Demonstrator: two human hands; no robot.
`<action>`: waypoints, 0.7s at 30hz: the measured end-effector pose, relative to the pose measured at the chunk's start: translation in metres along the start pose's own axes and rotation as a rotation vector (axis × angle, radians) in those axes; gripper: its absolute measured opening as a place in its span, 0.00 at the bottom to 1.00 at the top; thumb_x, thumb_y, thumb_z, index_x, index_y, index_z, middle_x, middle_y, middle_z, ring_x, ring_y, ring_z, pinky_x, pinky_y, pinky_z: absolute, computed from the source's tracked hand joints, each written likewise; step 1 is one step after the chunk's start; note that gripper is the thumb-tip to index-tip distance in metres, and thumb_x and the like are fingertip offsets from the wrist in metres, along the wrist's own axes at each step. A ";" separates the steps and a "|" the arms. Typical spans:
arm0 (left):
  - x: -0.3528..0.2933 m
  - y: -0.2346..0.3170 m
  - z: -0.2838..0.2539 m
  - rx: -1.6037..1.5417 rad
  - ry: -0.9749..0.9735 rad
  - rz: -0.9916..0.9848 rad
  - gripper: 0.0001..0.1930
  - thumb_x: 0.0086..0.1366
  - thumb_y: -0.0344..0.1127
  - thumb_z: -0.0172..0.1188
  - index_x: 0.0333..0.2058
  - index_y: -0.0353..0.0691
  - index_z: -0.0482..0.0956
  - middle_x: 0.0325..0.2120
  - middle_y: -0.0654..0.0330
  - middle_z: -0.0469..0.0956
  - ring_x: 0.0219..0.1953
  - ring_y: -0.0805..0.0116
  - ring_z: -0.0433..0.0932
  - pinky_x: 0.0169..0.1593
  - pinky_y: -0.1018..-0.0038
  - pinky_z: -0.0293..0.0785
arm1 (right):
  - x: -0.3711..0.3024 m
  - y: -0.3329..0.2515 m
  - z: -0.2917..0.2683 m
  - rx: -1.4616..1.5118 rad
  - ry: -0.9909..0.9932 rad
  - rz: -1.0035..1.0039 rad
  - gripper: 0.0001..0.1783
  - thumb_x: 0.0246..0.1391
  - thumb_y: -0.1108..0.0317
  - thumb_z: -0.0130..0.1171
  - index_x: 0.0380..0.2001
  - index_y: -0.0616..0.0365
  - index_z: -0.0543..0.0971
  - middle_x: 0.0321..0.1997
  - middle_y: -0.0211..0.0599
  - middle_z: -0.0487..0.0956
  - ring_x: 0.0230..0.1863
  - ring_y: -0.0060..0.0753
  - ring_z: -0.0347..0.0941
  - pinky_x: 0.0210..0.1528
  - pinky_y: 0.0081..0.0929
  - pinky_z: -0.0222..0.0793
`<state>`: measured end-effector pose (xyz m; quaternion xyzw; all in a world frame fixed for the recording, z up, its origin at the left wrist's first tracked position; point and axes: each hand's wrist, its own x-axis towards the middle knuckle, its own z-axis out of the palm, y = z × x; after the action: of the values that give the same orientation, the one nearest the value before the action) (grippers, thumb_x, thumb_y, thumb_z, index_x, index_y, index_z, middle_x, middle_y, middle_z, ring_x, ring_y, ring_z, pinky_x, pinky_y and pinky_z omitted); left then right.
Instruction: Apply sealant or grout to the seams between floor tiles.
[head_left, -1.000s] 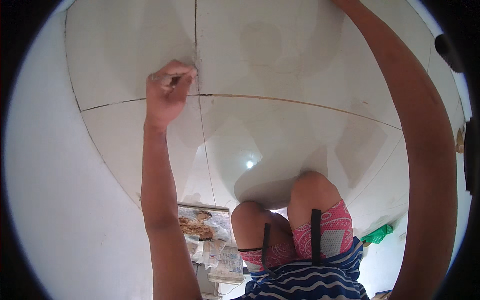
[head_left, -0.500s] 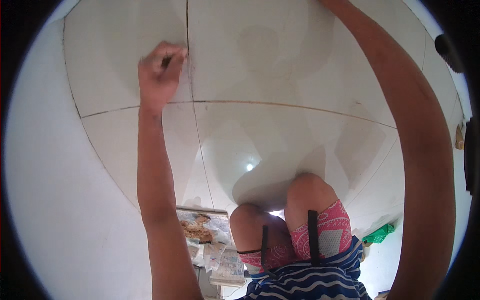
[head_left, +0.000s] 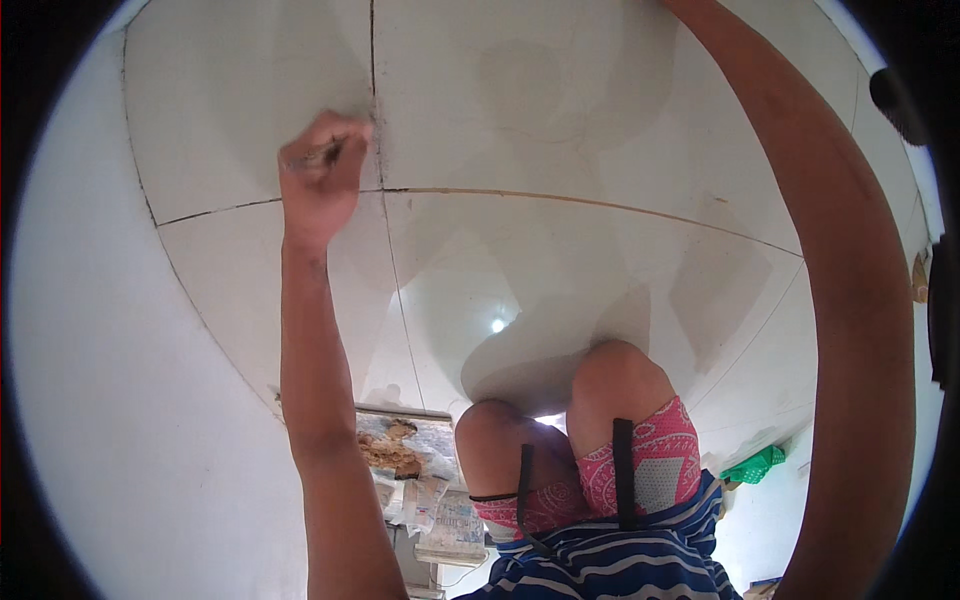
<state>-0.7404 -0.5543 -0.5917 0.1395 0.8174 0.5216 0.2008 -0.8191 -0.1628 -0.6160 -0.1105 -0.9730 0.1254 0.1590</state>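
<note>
Fingers curled closed, my left hand [head_left: 325, 170] rests at the dark joint [head_left: 375, 90] between two large pale tiles. A small dark thing [head_left: 331, 155] shows between thumb and fingers; its kind is hidden by the grip and blur. Dark crumbs lie along the joint beside the fingertips. The joint crosses another seam [head_left: 560, 200], brownish along part of its length, just nearer to me than the fingers. On the right, my right forearm [head_left: 850, 280] reaches far ahead, and its hand lies beyond the upper edge of the picture.
Glossy floor tiles [head_left: 560, 90] carry shadows and a bright reflection. A white wall [head_left: 130, 400] rises at left. My bent knees [head_left: 620, 370] are below. Near the lower left lie a board with brown crumbly matter [head_left: 395, 450] and papers [head_left: 455, 530]. A green perforated thing [head_left: 755, 465] lies right.
My left hand has moved a little toward me along the joint, still closed. My right forearm keeps nearly the same reach.
</note>
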 end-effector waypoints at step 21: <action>0.028 0.017 0.006 0.051 0.069 -0.024 0.04 0.63 0.21 0.57 0.29 0.34 0.78 0.22 0.68 0.74 0.24 0.85 0.66 0.28 0.85 0.61 | 0.001 0.003 0.006 0.016 0.049 -0.057 0.11 0.58 0.69 0.47 0.40 0.65 0.70 0.41 0.52 0.69 0.44 0.51 0.65 0.47 0.49 0.62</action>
<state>-0.7620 -0.5299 -0.5835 0.1168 0.8384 0.5028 0.1749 -0.8220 -0.1607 -0.6223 -0.0845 -0.9706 0.1260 0.1872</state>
